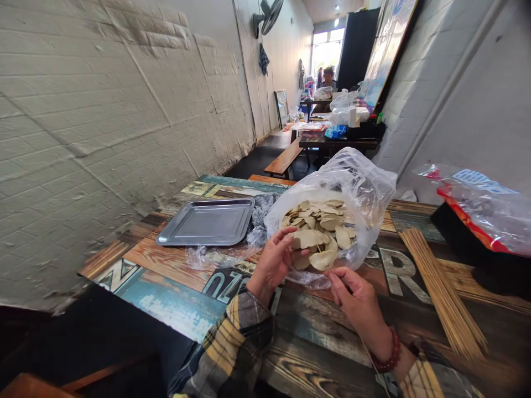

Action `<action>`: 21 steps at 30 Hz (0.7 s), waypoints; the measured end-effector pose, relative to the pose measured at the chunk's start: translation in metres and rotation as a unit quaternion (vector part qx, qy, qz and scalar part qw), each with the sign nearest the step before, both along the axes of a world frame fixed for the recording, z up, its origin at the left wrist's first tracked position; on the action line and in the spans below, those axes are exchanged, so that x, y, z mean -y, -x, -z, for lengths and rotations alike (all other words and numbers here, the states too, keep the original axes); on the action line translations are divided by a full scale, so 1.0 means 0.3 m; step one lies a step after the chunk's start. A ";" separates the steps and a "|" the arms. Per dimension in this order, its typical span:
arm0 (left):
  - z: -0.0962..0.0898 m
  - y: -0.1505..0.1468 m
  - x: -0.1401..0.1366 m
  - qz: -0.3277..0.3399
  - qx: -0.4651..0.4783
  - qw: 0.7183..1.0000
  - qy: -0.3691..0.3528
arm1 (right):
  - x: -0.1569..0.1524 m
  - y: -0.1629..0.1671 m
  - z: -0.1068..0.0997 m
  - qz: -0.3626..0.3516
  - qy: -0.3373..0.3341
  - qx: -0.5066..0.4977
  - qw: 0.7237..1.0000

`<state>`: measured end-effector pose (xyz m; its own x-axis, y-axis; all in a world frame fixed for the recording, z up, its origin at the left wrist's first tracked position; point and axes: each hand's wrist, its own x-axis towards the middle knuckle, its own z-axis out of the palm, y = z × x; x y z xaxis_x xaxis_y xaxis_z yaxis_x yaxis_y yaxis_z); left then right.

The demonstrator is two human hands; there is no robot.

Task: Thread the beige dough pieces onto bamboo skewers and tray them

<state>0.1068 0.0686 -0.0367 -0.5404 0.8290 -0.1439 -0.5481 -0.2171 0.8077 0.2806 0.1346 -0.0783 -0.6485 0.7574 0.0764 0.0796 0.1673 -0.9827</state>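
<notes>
The left hand (pixel 277 257) pinches a slice (pixel 307 239); the right hand (pixel 352 293) pinches a stick (pixel 365 354) running up to the slices between them. More lie in the bag (pixel 365 177) just beyond. Best steady each slice, push gently, and keep fingers off the stick's line.

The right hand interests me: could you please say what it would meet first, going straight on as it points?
The right hand would most likely meet the pale, flat, rounded slice just beyond its grip, though depth is hard to judge.
</notes>
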 end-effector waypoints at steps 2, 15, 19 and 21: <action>0.017 -0.002 -0.008 -0.017 -0.055 0.998 0.023 | -0.001 -0.001 0.000 0.006 0.005 -0.001 1.000; 0.035 -0.020 0.006 -0.169 -0.697 0.676 0.170 | -0.023 0.003 0.013 0.008 -0.012 -0.002 1.000; 0.029 0.003 -0.002 -0.162 -0.572 0.791 0.147 | -0.022 0.002 0.009 0.004 -0.012 0.002 1.000; 0.029 0.011 -0.006 -0.136 -0.478 0.858 0.131 | -0.020 0.001 0.004 0.002 -0.007 0.002 1.000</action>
